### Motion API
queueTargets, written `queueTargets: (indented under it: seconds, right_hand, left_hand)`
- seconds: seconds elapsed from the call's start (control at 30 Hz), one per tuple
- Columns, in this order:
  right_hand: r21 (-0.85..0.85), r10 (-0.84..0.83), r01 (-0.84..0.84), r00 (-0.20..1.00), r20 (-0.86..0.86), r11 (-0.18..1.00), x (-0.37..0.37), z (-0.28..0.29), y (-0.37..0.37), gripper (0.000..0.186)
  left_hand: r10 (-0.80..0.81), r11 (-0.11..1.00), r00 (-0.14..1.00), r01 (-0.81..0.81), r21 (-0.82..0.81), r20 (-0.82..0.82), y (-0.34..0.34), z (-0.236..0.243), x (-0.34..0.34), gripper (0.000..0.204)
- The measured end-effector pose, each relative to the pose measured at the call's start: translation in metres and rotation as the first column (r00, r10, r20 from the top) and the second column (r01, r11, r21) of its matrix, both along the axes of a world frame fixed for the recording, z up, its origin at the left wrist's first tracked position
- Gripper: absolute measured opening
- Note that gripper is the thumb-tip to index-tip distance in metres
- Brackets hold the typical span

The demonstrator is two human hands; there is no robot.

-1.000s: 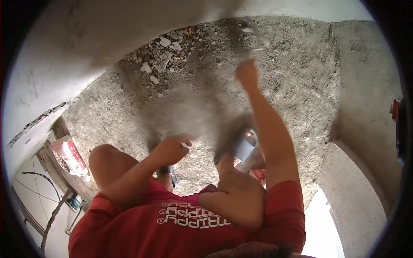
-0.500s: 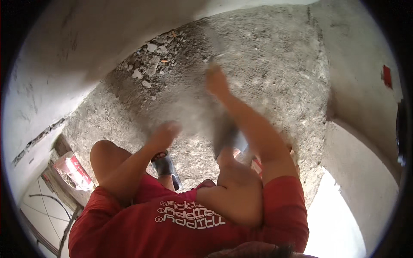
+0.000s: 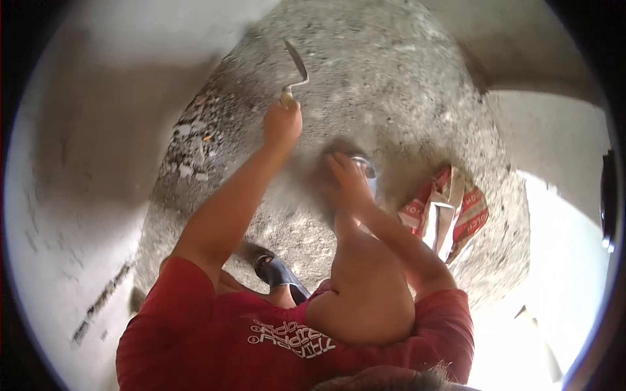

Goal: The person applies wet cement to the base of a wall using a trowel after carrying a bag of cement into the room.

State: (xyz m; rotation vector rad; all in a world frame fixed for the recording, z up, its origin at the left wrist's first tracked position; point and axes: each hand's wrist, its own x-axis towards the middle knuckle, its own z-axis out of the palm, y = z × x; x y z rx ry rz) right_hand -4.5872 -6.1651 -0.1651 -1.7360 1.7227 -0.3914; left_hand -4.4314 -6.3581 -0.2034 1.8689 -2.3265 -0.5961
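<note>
My left hand [image 3: 283,125] is closed round the handle of a trowel [image 3: 298,62], reaching out over the rough ground. The trowel's thin metal blade points away from me, joined by a bent neck to a pale handle. My right hand [image 3: 349,181] is lower, beside my right foot, which wears a dark sandal [image 3: 364,168]. Its fingers look stretched out and apart, with no tool visible in them, though the underside is hidden. On my left foot is another dark sandal [image 3: 279,268].
A crumpled red and white paper bag [image 3: 462,215] lies on the gritty ground [image 3: 391,72] to the right. Broken pale chips [image 3: 186,171] collect along the left wall [image 3: 91,150]. An arched pale wall [image 3: 554,133] stands at the right.
The trowel has passed from my right hand to my left. My left hand has reached forward; my right has drawn back toward my foot. The view has turned, bringing the bag into sight.
</note>
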Motion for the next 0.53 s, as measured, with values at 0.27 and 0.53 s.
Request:
queueTargets:
  seconds: [0.27,0.53]
  right_hand:
    - [-0.036,-0.085,0.084,0.996,-0.026,0.996,-0.005,-0.041,0.048,0.071]
    - [-0.006,-0.060,0.060,0.998,-0.034,0.998,-0.015,-0.051,0.052,0.075]
  left_hand:
    - [0.098,0.948,0.968,-0.021,0.319,-0.229,-0.054,-0.007,-0.018,0.070]
    - [0.518,0.779,0.853,-0.439,0.448,-0.064,0.019,-0.014,0.173,0.056]
